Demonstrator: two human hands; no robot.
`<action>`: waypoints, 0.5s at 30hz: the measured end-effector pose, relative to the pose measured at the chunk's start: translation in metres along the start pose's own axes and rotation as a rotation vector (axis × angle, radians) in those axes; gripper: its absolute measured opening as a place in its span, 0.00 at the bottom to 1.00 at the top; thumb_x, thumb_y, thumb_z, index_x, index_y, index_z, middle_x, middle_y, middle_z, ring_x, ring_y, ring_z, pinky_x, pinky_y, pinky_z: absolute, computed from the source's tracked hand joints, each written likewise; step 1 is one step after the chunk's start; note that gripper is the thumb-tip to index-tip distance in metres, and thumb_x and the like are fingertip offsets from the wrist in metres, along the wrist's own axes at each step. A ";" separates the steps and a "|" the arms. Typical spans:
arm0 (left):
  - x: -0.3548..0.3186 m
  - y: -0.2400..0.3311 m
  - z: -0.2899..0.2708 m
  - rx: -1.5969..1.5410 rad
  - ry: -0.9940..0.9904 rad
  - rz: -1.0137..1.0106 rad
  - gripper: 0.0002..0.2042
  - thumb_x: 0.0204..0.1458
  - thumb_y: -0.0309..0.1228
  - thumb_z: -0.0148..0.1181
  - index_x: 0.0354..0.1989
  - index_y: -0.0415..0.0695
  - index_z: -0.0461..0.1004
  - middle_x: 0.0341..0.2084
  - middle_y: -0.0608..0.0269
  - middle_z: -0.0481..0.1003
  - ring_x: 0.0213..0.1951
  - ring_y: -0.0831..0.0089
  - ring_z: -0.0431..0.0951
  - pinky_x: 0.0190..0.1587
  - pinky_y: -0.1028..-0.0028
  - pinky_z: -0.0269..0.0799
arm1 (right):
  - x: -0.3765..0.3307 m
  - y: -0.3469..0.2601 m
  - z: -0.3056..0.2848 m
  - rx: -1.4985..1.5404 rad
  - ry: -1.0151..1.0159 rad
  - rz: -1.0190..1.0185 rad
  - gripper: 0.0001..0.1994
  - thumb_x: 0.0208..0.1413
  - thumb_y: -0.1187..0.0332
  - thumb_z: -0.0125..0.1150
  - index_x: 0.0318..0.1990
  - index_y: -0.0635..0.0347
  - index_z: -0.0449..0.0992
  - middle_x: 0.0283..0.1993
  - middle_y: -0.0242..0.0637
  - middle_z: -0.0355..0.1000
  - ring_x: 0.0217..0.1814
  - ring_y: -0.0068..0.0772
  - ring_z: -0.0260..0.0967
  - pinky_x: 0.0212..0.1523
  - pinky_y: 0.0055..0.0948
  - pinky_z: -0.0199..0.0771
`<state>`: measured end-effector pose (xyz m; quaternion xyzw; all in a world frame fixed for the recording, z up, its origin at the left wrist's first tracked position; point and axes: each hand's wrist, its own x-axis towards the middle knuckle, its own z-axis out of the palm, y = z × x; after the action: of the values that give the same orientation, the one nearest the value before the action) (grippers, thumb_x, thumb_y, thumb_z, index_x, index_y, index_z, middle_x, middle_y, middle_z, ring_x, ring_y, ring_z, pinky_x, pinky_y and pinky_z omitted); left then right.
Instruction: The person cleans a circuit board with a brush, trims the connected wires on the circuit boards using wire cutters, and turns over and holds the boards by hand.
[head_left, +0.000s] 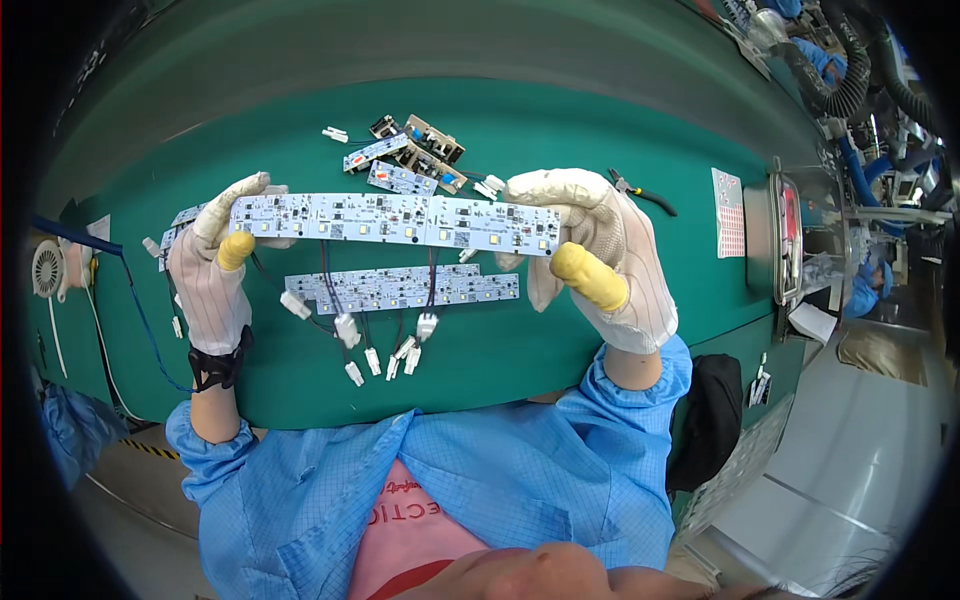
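Both my hands wear white gloves with yellow thumb covers. A long white circuit board strip (390,218), dotted with small components, is held level above the mat. My left hand (212,275) pinches its left end between thumb and fingers. Its right end is gripped by my right hand (610,255), thumb along the near edge. Beneath it, more circuit board strips (400,290) lie overlapping. Thin dark wires with white connectors (346,330) trail toward me. Another board (188,215) shows partly behind my left hand.
Smaller boards with brown housings (430,150) are heaped at the far middle of the green mat (560,120). Yellow-black pliers (643,192) lie beyond my right hand. A perforated white card (728,212) and metal tray (788,235) sit right. A blue cord (130,290) runs to my left wrist strap.
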<state>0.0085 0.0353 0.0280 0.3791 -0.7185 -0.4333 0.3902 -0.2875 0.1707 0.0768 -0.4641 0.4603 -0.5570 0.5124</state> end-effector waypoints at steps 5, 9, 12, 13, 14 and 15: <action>0.002 0.000 0.003 0.077 -0.026 0.021 0.19 0.61 0.37 0.49 0.51 0.35 0.74 0.39 0.55 0.79 0.37 0.75 0.80 0.39 0.80 0.76 | 0.000 -0.001 0.001 0.048 -0.018 0.027 0.27 0.54 0.61 0.65 0.54 0.73 0.66 0.35 0.48 0.74 0.25 0.25 0.70 0.23 0.18 0.66; 0.003 -0.003 0.005 0.107 0.041 0.041 0.19 0.60 0.38 0.49 0.51 0.35 0.74 0.39 0.55 0.80 0.36 0.75 0.80 0.38 0.80 0.76 | 0.000 0.003 0.002 -0.010 -0.003 -0.056 0.27 0.56 0.60 0.63 0.54 0.74 0.65 0.35 0.48 0.74 0.24 0.24 0.70 0.23 0.17 0.66; 0.002 -0.002 0.004 0.028 0.005 0.010 0.20 0.60 0.39 0.49 0.51 0.35 0.73 0.40 0.55 0.79 0.35 0.75 0.80 0.38 0.80 0.76 | 0.000 0.001 -0.002 -0.016 -0.038 -0.030 0.26 0.56 0.60 0.62 0.54 0.74 0.65 0.35 0.48 0.74 0.24 0.24 0.69 0.23 0.17 0.66; 0.002 -0.001 0.002 -0.009 -0.016 -0.011 0.21 0.58 0.40 0.53 0.52 0.35 0.73 0.40 0.53 0.79 0.34 0.74 0.81 0.40 0.79 0.76 | 0.001 0.000 -0.003 -0.019 -0.057 -0.010 0.26 0.56 0.61 0.62 0.54 0.74 0.65 0.35 0.48 0.73 0.24 0.24 0.69 0.23 0.17 0.66; 0.002 -0.001 0.001 -0.047 -0.036 -0.032 0.24 0.56 0.42 0.58 0.52 0.34 0.72 0.40 0.52 0.79 0.34 0.72 0.81 0.41 0.77 0.75 | 0.001 0.000 -0.003 -0.017 -0.061 -0.010 0.26 0.56 0.61 0.62 0.54 0.74 0.65 0.35 0.48 0.73 0.24 0.24 0.69 0.23 0.17 0.66; 0.001 0.000 0.001 -0.043 -0.032 -0.034 0.24 0.56 0.42 0.58 0.52 0.34 0.72 0.40 0.52 0.79 0.34 0.72 0.81 0.41 0.77 0.75 | 0.001 0.001 -0.003 -0.032 -0.038 -0.032 0.27 0.56 0.60 0.62 0.54 0.74 0.65 0.35 0.47 0.73 0.24 0.24 0.69 0.23 0.17 0.65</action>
<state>0.0074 0.0341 0.0278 0.3758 -0.7085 -0.4613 0.3796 -0.2906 0.1700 0.0756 -0.4900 0.4515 -0.5489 0.5047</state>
